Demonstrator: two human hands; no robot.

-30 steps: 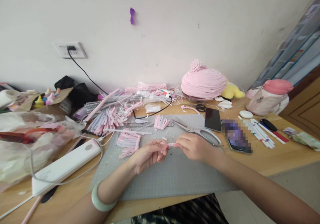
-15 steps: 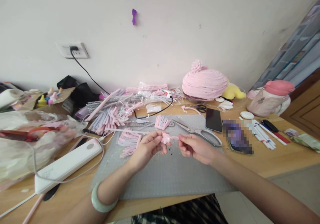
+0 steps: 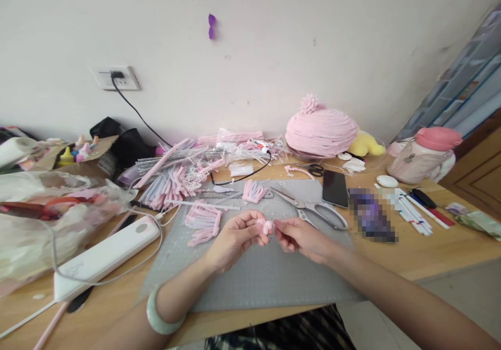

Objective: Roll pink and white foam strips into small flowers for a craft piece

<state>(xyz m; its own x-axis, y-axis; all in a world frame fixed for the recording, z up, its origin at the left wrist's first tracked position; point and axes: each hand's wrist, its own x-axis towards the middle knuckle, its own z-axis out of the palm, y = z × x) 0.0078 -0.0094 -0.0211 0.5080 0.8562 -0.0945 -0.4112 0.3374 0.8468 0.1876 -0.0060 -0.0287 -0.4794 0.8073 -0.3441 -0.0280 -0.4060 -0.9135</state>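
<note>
In left hand [image 3: 237, 237], one pink piece [image 3: 266, 227]

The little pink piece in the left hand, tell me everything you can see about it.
The little pink piece is pale pink and looks soft, shaped into several small rounded lobes bunched together, a bit like a flower. Finer detail is too small to make out. The left hand pinches it above the grey mat, partly covering its left side. The right hand is close beside it, on its right; I can't tell whether that hand touches it.
</note>
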